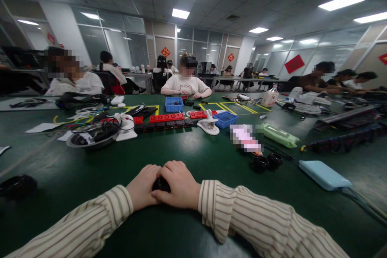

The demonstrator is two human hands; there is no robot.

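Both my hands are wrapped round a small black round piece (pixel 161 185) just above or on the green table (pixel 121 161). My left hand (pixel 143 187) grips it from the left, fingers curled over the far side. From the right, my right hand (pixel 180 183) closes over its top, with the thumb across the near side. Most of the piece is hidden by the fingers, so its exact kind cannot be told. Similar black ring-like pieces lie apart from my hands: a pair (pixel 260 163) to the right and one (pixel 18 187) at the left edge.
Ahead stand a red and black power strip row (pixel 169 117), white clamp stands (pixel 208 124), blue bins (pixel 174 105) and a metal bowl of cables (pixel 93 141). To the right lie a green packet (pixel 279 135) and a light-blue power bank (pixel 325 174). A person (pixel 186 84) sits opposite.
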